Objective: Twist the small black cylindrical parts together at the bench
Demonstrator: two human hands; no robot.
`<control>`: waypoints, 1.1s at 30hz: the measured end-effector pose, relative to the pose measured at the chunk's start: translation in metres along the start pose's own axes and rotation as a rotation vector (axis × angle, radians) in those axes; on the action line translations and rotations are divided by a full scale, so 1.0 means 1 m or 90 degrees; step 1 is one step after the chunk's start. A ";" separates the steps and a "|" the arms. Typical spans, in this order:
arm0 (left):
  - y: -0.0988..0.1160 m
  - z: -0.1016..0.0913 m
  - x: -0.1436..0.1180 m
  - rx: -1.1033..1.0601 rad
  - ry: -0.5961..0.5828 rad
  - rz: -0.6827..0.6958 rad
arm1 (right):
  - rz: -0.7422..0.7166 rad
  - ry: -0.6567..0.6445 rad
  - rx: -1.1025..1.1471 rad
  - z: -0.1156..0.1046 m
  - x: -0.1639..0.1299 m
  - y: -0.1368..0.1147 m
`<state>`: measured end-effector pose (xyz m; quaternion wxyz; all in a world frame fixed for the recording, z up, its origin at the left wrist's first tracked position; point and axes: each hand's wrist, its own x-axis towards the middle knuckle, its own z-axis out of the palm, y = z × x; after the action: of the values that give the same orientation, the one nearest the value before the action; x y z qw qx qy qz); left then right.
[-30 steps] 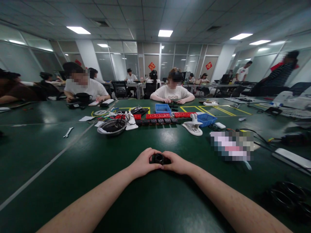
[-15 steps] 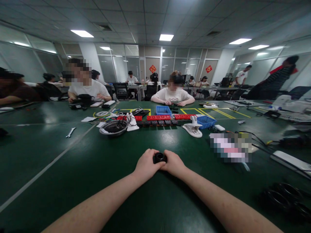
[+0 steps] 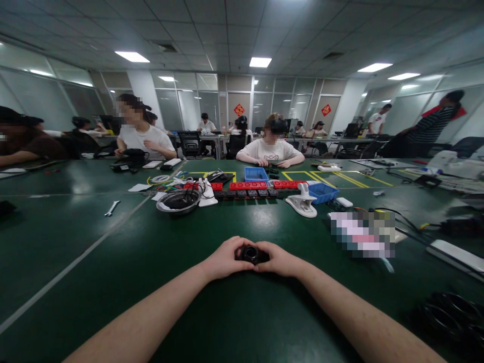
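A small black round part with a hole in its top (image 3: 250, 254) sits low over the green table, between my two hands. My left hand (image 3: 224, 258) curls around its left side, fingers behind and thumb in front. From the other side my right hand (image 3: 280, 259) closes on it, thumb and fingertips at its near and far edges. The two hands almost meet at the front. My fingers cover the part's sides, and its exact kind cannot be made out.
Ahead lie red sockets (image 3: 247, 186), a metal bowl (image 3: 179, 210), a white clip stand (image 3: 302, 202) and a blue bin (image 3: 322, 193). To the left is a wrench (image 3: 112, 208). Black rings (image 3: 440, 317) lie at the lower right. A person (image 3: 270, 148) sits opposite.
My right hand has opened out a little around the black part, its fingers more arched and its wrist farther right. The view has tilted slightly. A co-worker at the left has shifted posture.
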<state>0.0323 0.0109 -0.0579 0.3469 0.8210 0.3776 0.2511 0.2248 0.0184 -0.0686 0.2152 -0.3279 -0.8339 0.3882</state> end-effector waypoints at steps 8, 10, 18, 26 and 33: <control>0.001 0.000 0.001 0.024 -0.001 -0.004 | 0.009 0.001 -0.067 -0.001 0.002 0.000; 0.001 0.000 0.001 0.026 -0.002 -0.005 | 0.003 -0.001 -0.070 -0.002 0.001 0.000; 0.001 0.000 0.000 0.032 -0.001 -0.004 | -0.009 -0.021 -0.060 -0.005 0.000 -0.003; 0.001 0.000 0.001 0.029 -0.002 -0.005 | -0.009 -0.026 -0.030 -0.006 0.000 -0.003; -0.001 0.002 0.002 0.018 0.008 -0.011 | 0.028 -0.029 0.027 -0.004 0.002 0.000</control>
<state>0.0342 0.0123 -0.0596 0.3349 0.8209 0.3906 0.2480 0.2261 0.0221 -0.0658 0.1945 -0.3326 -0.8226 0.4182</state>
